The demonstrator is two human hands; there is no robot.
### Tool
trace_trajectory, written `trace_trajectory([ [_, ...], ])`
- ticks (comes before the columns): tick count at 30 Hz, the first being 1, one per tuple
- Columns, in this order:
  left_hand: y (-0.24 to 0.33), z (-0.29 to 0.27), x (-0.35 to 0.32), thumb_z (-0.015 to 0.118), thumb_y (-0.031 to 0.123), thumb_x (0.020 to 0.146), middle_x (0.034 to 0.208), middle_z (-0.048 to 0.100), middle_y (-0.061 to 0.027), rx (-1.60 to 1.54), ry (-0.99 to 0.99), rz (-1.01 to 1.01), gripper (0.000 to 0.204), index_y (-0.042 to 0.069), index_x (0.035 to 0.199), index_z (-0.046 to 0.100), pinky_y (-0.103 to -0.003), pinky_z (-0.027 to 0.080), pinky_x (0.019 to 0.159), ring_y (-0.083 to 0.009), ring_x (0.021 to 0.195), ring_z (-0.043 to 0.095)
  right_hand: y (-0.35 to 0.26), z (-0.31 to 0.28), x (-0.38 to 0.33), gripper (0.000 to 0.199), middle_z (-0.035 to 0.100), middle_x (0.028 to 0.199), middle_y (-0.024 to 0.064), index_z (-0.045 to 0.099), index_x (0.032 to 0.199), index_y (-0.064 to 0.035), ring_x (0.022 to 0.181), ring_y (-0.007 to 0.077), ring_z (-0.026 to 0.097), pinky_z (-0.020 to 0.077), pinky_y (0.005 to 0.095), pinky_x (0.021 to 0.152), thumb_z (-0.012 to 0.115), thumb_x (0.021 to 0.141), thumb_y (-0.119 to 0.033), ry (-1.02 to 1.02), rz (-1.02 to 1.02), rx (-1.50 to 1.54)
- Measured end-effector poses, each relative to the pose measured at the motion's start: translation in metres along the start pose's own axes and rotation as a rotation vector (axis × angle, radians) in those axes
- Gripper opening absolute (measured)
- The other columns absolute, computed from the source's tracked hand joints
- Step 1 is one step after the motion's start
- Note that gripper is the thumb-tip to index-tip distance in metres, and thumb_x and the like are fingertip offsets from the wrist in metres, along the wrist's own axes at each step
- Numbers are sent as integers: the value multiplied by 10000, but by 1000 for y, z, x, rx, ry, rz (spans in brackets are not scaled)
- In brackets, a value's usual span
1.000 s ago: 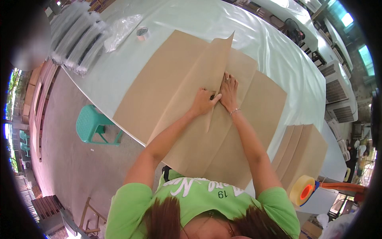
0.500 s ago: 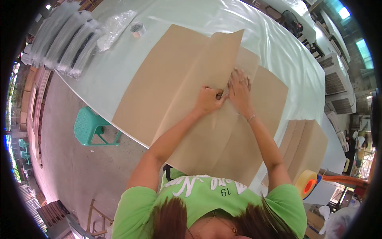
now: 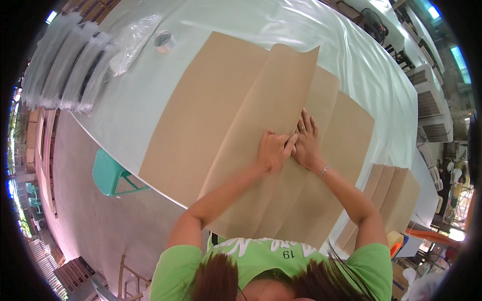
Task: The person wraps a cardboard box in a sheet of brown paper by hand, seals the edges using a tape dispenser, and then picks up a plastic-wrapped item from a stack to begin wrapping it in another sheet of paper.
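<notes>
A large sheet of brown kraft paper or thin card lies on the table in front of me, with lengthwise creases. Its middle part is folded over into a raised flap, whose far corner curls up. My left hand is closed, fingers curled at the flap's right edge, thumb and fingertips pinching it. Against that same edge, my right hand lies with its fingers stretched out, pressing on the sheet. The two hands touch or nearly touch. Under the flap, the layers are partly hidden.
A tape roll and clear plastic film lie at the far left, beside plastic-wrapped bundles. Folded brown cardboard stands at my right, near a tape dispenser. A green stool stands beyond the table's left edge.
Both hands have slid along the flap's edge toward me. The flap lies over a little more, and the whole view has shifted slightly.
</notes>
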State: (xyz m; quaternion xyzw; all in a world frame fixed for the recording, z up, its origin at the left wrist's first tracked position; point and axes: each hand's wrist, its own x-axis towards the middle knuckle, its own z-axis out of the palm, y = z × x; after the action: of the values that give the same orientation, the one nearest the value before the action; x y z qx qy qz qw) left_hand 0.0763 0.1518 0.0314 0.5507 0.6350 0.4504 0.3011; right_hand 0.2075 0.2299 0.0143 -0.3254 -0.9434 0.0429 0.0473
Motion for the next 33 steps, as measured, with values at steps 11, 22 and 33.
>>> trace_trajectory([
  [11,3,12,-5,484,276,959,535,519,-69,-90,96,-107,401,74,620,555,-347,341,744,-242,522,476,-3,-2,3,595,254,1530,80,354,1449,-117,1462,301,75,72,504,1163,429,925,-390,-34,41,52],
  [22,7,13,-3,499,256,952,557,553,-71,-28,95,-96,378,78,622,549,-344,325,750,-248,533,494,-2,-1,5,582,271,1517,92,398,1422,-119,1461,319,73,63,512,1157,466,917,-400,-23,56,134],
  [33,1,18,-7,500,262,955,544,553,-61,-56,179,-97,375,63,645,567,-343,368,735,-241,531,528,-8,0,7,586,262,1513,117,370,1436,-106,1464,329,63,52,514,1137,461,913,-355,46,18,119],
])
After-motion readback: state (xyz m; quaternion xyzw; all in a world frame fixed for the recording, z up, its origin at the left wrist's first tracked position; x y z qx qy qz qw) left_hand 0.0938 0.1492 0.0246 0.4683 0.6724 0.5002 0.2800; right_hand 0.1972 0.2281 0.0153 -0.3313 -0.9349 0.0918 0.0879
